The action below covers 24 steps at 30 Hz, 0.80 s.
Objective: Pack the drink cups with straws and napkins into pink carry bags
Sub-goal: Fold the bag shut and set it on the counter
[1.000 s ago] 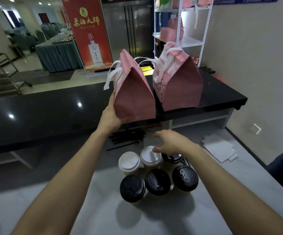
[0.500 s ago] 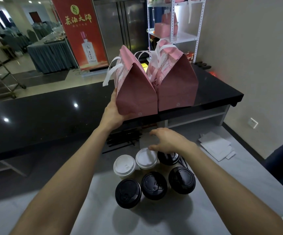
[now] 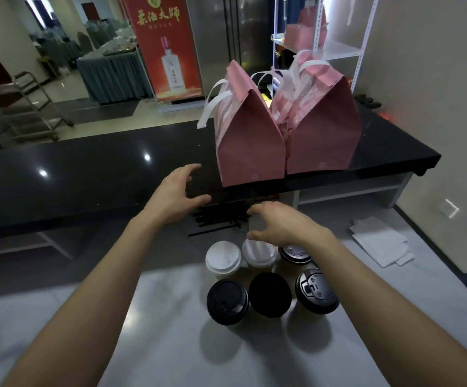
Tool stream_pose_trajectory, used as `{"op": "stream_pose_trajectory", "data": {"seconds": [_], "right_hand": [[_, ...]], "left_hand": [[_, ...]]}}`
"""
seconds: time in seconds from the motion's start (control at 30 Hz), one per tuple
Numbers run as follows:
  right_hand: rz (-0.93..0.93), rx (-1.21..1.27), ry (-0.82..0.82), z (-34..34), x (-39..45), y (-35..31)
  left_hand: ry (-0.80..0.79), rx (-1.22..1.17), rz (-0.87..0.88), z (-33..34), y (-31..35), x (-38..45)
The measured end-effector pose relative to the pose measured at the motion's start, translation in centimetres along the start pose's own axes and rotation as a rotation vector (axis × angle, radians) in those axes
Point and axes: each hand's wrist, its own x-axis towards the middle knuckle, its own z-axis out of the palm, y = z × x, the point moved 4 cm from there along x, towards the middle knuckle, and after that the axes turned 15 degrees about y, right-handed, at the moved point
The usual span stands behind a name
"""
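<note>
Hands (image 3: 176, 195) (image 3: 278, 226) spread, prob. empty, over cups (image 3: 260, 277)

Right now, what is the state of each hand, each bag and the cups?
left hand: open, holds nothing, apart from the bags
right hand: open, hovers over the back cups
left pink bag: upright on the black counter, top folded shut
right pink bag: upright, top closed, beside the first
white-lid cups: lidded, upright
black-lid cups: lidded, upright
black straws: lying loose
</note>
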Motion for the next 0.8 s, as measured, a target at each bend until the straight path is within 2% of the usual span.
{"op": "stream_pose_trajectory", "data": {"seconds": [0.13,0.27,0.57,0.8], "right_hand": [[-0.061,0.026,-0.032,1.0,1.3,-4.0],[-0.146,0.024,-0.074,3.4,2.1,-9.0],[-0.241,0.009,-0.179,11.1,2.3,-22.6],[-0.212,0.007,-0.196,17.9,0.9,-36.7]], "left_hand": [[-0.204,0.281,0.015,-3.5,-5.0,-6.1],[-0.324,0.433,-0.126,-6.4,-10.3,-12.1],[-0.304,0.445,-0.269,-14.6,-20.4,-21.5],[-0.212,0.370,-0.174,-23.8,-28.9,-26.8]]}}
